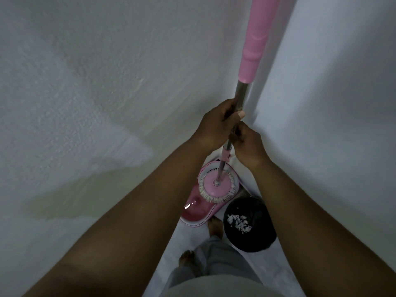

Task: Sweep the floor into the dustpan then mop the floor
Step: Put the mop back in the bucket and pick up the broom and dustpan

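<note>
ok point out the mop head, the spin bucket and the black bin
mop head point(211, 188): head view, on its pink disc
spin bucket point(195, 213): head view, on its pink basin
black bin point(259, 239): head view, on its dark inner wall

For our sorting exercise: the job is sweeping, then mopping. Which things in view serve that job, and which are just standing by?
Job in hand:
- mop, gripped by left hand and right hand
- mop head, sitting in the bucket
- bucket

Standing by:
- bin, beside the bucket
- scraps in the bin
</note>
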Action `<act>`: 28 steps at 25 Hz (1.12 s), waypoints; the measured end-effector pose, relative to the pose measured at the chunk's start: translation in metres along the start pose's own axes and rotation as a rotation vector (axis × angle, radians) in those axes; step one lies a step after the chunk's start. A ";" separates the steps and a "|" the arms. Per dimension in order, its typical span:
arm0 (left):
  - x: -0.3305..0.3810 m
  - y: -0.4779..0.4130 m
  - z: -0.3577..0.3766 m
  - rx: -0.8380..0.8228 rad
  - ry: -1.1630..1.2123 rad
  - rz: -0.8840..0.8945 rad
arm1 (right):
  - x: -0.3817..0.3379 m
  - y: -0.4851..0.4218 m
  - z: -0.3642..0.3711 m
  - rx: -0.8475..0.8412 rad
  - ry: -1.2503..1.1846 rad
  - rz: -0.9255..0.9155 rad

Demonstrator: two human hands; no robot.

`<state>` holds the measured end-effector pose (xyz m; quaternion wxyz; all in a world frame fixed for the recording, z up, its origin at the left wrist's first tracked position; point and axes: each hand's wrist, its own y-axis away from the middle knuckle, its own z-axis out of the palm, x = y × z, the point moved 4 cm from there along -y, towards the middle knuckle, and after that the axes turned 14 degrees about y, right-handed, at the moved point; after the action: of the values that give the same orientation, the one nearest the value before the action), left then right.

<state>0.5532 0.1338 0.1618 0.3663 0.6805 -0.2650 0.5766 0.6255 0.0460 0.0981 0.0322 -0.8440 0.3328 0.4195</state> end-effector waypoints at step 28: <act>-0.024 0.092 -0.023 0.020 -0.053 -0.175 | 0.025 0.095 -0.017 0.218 0.000 0.217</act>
<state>0.4629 0.0964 0.1581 0.4012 0.7198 -0.2081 0.5268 0.5925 -0.0466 0.1122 0.0782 -0.7945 0.4657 0.3818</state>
